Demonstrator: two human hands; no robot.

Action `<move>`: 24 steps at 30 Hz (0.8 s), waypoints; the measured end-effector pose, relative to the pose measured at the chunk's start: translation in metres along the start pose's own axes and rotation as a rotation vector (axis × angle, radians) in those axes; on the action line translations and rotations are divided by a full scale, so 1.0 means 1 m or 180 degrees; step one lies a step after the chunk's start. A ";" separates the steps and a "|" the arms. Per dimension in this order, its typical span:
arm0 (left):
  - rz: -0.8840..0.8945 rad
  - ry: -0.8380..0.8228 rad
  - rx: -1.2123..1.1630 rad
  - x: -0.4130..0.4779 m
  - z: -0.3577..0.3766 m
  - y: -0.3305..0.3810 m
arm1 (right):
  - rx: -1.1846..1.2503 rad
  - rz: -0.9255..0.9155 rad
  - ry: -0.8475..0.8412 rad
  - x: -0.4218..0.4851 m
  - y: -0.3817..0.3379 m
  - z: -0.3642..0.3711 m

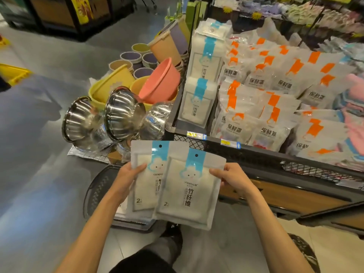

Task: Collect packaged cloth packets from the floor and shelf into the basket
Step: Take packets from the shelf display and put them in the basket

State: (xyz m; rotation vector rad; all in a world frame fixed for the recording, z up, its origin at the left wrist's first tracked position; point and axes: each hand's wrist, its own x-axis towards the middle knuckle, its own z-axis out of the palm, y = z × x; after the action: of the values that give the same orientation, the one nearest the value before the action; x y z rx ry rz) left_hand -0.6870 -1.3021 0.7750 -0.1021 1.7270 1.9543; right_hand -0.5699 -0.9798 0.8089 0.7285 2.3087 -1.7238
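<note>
On the left, steel bowls (pixel 122 113) and plastic buckets (pixel 118 79) stand on the floor beside the shelf (pixel 256 154). A dark basket (pixel 98 192) sits on the floor under the arms, with white packets partly visible inside. The left hand (pixel 126 178) has its fingers (pixel 137 167) closed on the edge of one cloth packet (pixel 143 174); the right hand (pixel 234 178) pinches a second packet (pixel 189 194), which overlaps the first. Both are held above the basket. More blue-striped packets (pixel 204 62) stand on the shelf, beside orange-labelled bags (pixel 275 85).
</note>
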 end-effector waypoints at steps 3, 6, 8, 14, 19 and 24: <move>0.0137 -0.0013 -0.0095 0.014 0.005 0.007 | -0.0213 -0.0128 0.0010 0.026 -0.010 -0.009; 0.0196 0.0100 -0.0117 0.037 0.011 0.016 | -0.0277 -0.0218 0.0057 0.054 -0.021 -0.018; 0.0213 0.0122 -0.0101 0.054 0.014 0.022 | -0.0251 -0.0220 0.0015 0.075 -0.031 -0.027; 0.0328 0.0233 -0.0282 0.113 0.012 0.043 | -0.0284 -0.0528 0.0249 0.140 -0.079 -0.062; 0.0507 0.0413 -0.0255 0.168 -0.007 0.062 | -0.0247 -0.0714 0.0296 0.203 -0.115 -0.090; 0.0461 0.0541 -0.0299 0.206 -0.022 0.086 | -0.0195 -0.0762 0.0470 0.250 -0.128 -0.098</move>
State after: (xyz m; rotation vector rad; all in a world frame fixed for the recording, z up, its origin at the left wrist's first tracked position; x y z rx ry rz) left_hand -0.9066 -1.2589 0.7681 -0.1863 1.7927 2.1885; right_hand -0.8324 -0.8451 0.8460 0.6082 2.6313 -1.7361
